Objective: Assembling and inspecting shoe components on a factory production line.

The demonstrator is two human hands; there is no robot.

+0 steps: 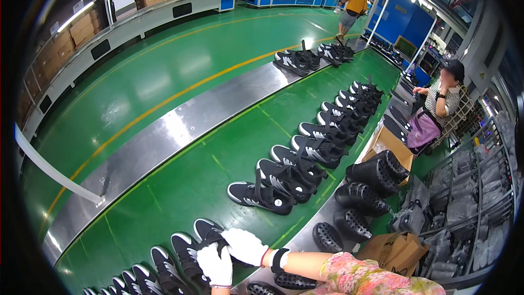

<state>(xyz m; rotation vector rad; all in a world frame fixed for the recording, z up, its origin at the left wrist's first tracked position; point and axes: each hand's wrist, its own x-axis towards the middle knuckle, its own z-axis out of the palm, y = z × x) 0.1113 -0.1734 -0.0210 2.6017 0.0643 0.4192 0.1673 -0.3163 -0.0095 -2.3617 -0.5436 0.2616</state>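
Both my hands wear white gloves and are on a black sneaker (pixel 205 228) with a grey-white sole, standing at the near end of the green conveyor belt (pixel 180 191). My right hand (pixel 245 246) closes around the shoe's upper opening from the right. Just left of it, my left hand (pixel 215 265) is closed at the near side of the same shoe, its fingertips by the strap. The gloves hide the heel and much of the collar. Close on the left stands another black sneaker (pixel 185 254), with several more lined up toward the lower left.
Further along the belt runs a row of black sneakers (pixel 265 194). Black perforated shoe inserts (pixel 352 224) lie along the metal ledge at right, near a cardboard box (pixel 390 147) and a brown bag (pixel 396 251). A seated co-worker (pixel 442 101) is beyond; another person (pixel 352 11) walks far off.
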